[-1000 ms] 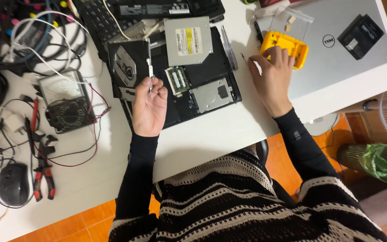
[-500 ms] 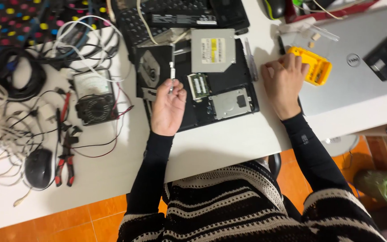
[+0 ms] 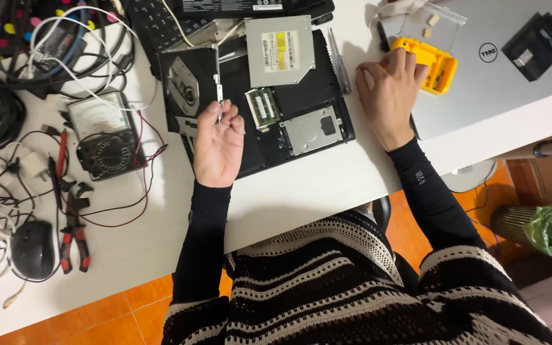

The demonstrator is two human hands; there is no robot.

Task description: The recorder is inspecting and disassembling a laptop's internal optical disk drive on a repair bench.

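1. The small metal strip (image 3: pixel 218 96), a thin silvery bracket, lies lengthwise over the left part of the opened black laptop base (image 3: pixel 260 108), and we see its near end pinched in our left hand (image 3: pixel 218 147)
2. Our left hand's grip is clenched on that strip between thumb and fingertips, palm turned up, the hand resting over the front edge of the laptop base
3. Our right hand (image 3: pixel 388 96) lies on the white counter (image 3: pixel 301 191) just right of the laptop base, fingers curled downward and touching the yellow parts box (image 3: pixel 432 64); whether its grip holds anything we cannot tell
4. On the laptop base sit a silver optical drive (image 3: pixel 280 50) at the rear, a green memory module (image 3: pixel 262 107) in the middle and a silver drive bracket (image 3: pixel 311 130) toward the front right
5. A slim screwdriver (image 3: pixel 338 61) lies between the laptop base and our right hand
6. The yellow parts box rests at the edge of a closed silver laptop (image 3: pixel 506 83), which carries a black battery pack (image 3: pixel 536 37)
7. To the left on the counter stand an analogue multimeter (image 3: pixel 102 134) with red and black leads, red-handled pliers (image 3: pixel 71 236), a black mouse (image 3: pixel 32 249) and a tangle of cables (image 3: pixel 7 96)
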